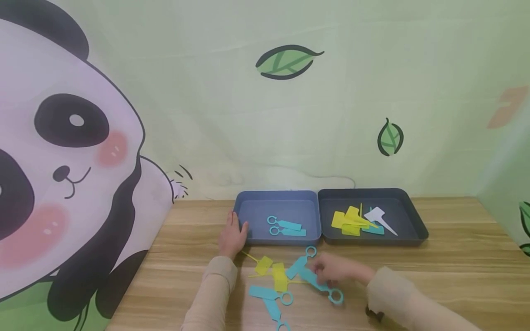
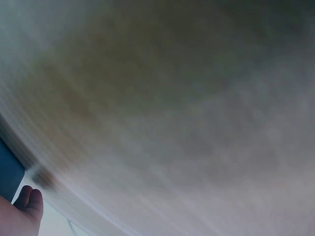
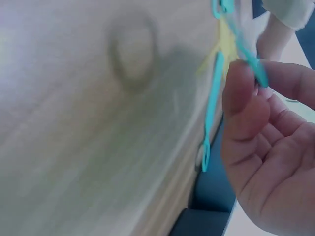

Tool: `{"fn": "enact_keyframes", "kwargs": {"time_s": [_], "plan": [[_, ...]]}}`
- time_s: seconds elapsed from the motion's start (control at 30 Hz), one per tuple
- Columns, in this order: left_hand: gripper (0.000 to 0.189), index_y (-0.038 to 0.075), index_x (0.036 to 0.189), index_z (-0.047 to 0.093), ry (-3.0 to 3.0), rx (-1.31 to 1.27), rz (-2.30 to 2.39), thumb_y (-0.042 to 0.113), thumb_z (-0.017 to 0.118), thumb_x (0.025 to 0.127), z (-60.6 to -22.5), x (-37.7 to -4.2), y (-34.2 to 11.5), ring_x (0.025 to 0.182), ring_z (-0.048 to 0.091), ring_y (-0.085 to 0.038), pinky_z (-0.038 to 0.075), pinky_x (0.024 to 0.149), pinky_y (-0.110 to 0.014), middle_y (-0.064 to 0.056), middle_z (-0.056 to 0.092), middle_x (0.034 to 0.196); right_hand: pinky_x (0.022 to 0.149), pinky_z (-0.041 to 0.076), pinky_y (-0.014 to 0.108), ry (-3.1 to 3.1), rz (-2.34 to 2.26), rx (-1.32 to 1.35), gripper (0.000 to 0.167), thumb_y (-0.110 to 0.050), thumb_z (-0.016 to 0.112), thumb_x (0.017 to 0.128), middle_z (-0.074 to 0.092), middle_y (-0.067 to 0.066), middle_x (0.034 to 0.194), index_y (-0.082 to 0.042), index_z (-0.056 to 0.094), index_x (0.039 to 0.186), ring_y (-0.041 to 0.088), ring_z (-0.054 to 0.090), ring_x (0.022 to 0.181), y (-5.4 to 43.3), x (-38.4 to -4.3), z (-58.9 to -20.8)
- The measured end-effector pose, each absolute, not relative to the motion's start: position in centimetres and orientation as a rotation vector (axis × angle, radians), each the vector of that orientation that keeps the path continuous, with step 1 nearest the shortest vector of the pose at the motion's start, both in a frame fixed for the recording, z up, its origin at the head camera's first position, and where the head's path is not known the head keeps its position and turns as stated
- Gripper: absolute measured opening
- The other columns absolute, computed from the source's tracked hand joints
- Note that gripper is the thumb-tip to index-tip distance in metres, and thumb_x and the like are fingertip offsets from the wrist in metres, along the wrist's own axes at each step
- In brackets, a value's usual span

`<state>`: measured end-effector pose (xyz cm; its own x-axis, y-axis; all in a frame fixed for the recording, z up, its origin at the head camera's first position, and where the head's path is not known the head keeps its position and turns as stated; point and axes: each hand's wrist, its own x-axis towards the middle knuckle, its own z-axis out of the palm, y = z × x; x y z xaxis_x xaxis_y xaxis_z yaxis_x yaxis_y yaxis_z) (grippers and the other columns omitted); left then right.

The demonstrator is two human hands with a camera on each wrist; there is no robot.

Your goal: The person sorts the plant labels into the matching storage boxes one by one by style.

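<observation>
My right hand (image 1: 332, 268) pinches a teal ring-ended plant tag (image 1: 312, 279) between thumb and forefinger, low over the table. The right wrist view shows the pinched tag (image 3: 256, 71) edge-on at the fingertips. My left hand (image 1: 232, 235) rests against the left side of the blue tray (image 1: 252, 239), its fingers extended along the rim. Two teal tags (image 1: 290, 225) lie in that tray. On the wood in front are more teal tags (image 1: 262, 292) and several yellow T-shaped plant labels (image 1: 279, 278), some overlapping.
A dark grey tray (image 1: 403, 209) stands directly right of the blue one, with several yellow labels (image 1: 345, 220), a white T-shaped label (image 1: 378, 216) and teal pieces (image 1: 374, 230) inside. Behind the wooden table (image 1: 455, 257) hangs a green backdrop (image 1: 207, 115) with a panda print.
</observation>
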<state>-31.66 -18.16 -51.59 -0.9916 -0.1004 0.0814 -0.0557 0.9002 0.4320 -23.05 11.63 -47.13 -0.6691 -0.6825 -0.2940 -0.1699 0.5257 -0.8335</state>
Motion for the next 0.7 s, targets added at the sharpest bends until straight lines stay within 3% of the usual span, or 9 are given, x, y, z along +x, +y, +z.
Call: {"fn": "enact_keyframes", "kwargs": {"time_s": [0.3,0.7], "plan": [[0.065,0.0,0.139,0.022,-2.954,0.128,-0.675,0.042,0.034,0.091,-51.8,-31.6,-18.2,0.124,0.036,-0.036,0.034,0.098,-0.046,-0.013,0.016,0.148,0.045,0.043,0.022,2.137,-1.216,-0.591,0.01,-0.001,0.059,0.075,0.049,0.001,0.056,-0.001,0.059,0.085,0.012,0.05,0.047,11.9,-24.6,-45.8],[0.064,0.0,0.139,0.023,-2.951,0.125,-0.67,0.042,0.034,0.091,-51.7,-31.6,-18.2,0.123,0.038,-0.036,0.036,0.096,-0.046,-0.012,0.016,0.148,0.045,0.04,0.021,2.182,-1.393,-0.428,0.014,-0.01,0.06,0.08,0.055,0.001,0.061,0.001,0.057,0.087,0.011,0.051,0.048,11.7,-26.9,-45.7]]}}
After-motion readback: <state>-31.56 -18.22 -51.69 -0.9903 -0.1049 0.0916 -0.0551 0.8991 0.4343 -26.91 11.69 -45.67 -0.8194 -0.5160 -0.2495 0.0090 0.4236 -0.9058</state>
